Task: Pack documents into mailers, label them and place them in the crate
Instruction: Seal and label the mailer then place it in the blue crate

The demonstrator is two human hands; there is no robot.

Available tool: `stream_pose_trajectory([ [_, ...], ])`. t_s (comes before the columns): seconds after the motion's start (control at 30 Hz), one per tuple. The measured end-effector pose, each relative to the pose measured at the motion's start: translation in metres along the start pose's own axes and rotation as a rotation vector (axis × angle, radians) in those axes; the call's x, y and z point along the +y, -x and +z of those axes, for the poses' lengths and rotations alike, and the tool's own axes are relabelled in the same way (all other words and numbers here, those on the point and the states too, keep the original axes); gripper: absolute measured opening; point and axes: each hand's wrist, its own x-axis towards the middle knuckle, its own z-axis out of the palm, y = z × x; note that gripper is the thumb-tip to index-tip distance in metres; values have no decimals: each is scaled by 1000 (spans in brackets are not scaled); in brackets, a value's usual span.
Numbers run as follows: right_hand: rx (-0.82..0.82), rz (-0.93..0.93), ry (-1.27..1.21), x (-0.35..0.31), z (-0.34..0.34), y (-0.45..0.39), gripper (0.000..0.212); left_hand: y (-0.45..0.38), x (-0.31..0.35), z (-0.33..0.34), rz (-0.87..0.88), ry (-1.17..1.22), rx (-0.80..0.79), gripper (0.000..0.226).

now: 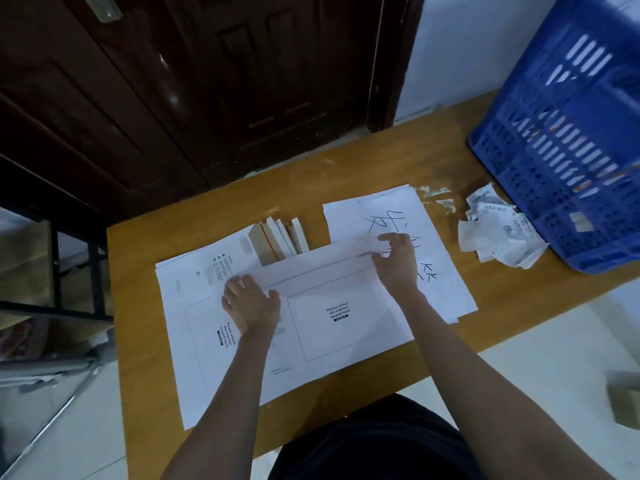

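A white mailer (341,318) printed "Please attach express waybill here" lies in the middle of the wooden table (149,358), on top of a second white mailer (194,327) turned sideways. My left hand (251,301) presses flat on the top mailer's left end. My right hand (394,259) pinches something small at the mailer's upper right corner, by its flap. A stack of white documents (433,244) with black handwriting lies under that hand. The blue plastic crate (568,140) stands at the table's right end.
A fan of card strips and folders (280,239) sits behind the mailers. Crumpled label backings and paper scraps (498,226) lie beside the crate. A dark wooden door (207,81) rises behind the table. A small cardboard box (627,400) sits at right.
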Motion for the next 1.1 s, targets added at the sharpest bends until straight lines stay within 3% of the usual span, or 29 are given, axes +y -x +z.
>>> stream_pose_trajectory([
  [0.1, -66, 191, 117, 14, -6, 4, 42, 9, 20, 1, 145, 61, 34, 44],
  [0.2, -167, 319, 221, 24, -4, 12, 54, 20, 40, 7, 338, 86, -50, 36],
  [0.3, -170, 331, 191, 28, 2, 18, 53, 29, 52, 15, 463, 3, -197, 40],
  [0.47, -160, 243, 122, 33, 3, 14, 39, 32, 61, 24, 441, -174, -264, 52],
  [0.6, 45, 227, 23, 34, -18, 6, 31, 34, 70, 22, 430, -205, -178, 52],
  [0.7, 251, 242, 108, 39, -46, -3, 28, 38, 89, 18, 448, -72, -56, 39],
  [0.83, 511, 427, 77, 58, -87, -13, 32, 49, 136, 20, 626, 125, -172, 25],
  [0.97, 485, 636, -262, 85, -111, -18, 41, 64, 186, 29, 689, 245, -302, 21],
  [1.1, 351, 727, -372, 97, -121, -17, 50, 78, 226, 43, 723, 285, -456, 18],
])
